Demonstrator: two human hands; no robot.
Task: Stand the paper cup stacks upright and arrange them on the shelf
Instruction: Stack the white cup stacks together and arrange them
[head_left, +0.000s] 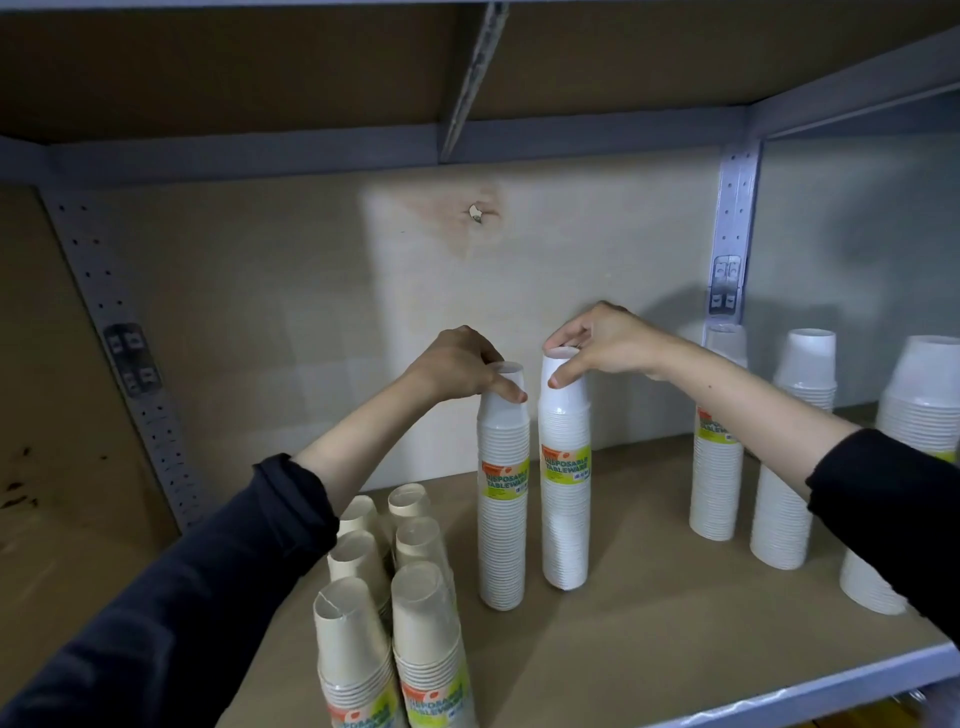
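White cup stacks (503, 519); beige stacks (358, 660)

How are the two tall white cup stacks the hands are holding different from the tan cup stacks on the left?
The white stacks are much taller than the tan stacks. White stacks are bright white; tan stacks are beige. The left hand and right hand grip the white stacks' tops; nobody touches the tan stacks. Both kinds stand upside down on the shelf.

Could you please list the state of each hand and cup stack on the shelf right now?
Left hand: grip on top of the left white stack.
Right hand: grip on top of the right white stack.
Left white stack: upright.
Right white stack: upright.
Beige stacks: upright, grouped.
Far-right white stacks: upright.
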